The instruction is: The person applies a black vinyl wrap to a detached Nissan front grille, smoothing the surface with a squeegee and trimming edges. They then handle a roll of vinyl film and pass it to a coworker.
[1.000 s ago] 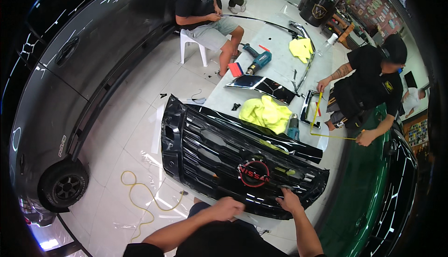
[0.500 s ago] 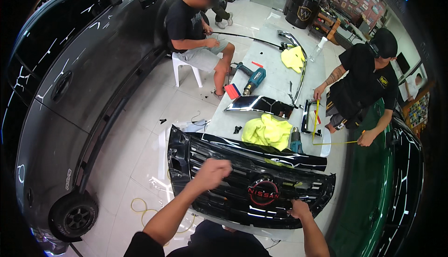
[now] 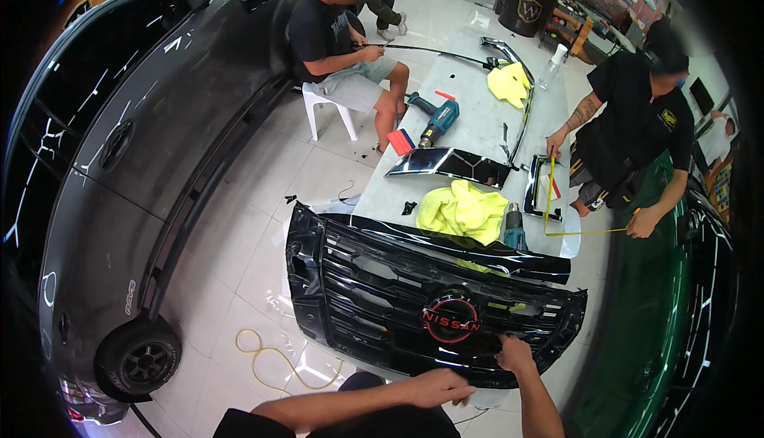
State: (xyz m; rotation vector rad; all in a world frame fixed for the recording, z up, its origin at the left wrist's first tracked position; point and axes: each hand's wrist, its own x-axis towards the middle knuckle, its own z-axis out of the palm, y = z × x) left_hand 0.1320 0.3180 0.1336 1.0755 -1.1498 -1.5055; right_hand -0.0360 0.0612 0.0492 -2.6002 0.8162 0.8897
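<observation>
A glossy black car grille (image 3: 366,287) with a round red-outlined emblem (image 3: 450,319) lies at the near end of the long pale table (image 3: 469,128). My right hand (image 3: 513,354) is on the grille just below and right of the emblem, fingers bent; whatever they grip is hidden. My left hand (image 3: 442,386) is low over the grille's near edge, its fingers loosely bent and apart, holding nothing visible. Behind the grille are yellow cloths (image 3: 461,211), glossy black trim pieces (image 3: 446,166), a small heat gun (image 3: 513,227), a larger one (image 3: 438,124) and a red squeegee (image 3: 398,143).
A seated co-worker (image 3: 334,56) holds a long strip at upper left; another (image 3: 629,120) stretches a yellow tape measure over trim at right. A grey car (image 3: 159,120) flanks the left, a green car (image 3: 629,295) the right. A yellow cord (image 3: 270,358) lies on the floor.
My left hand rose over the grille's left part, then came down and right to the near edge beside my right hand. My right hand stays on the grille. The view has shifted slightly.
</observation>
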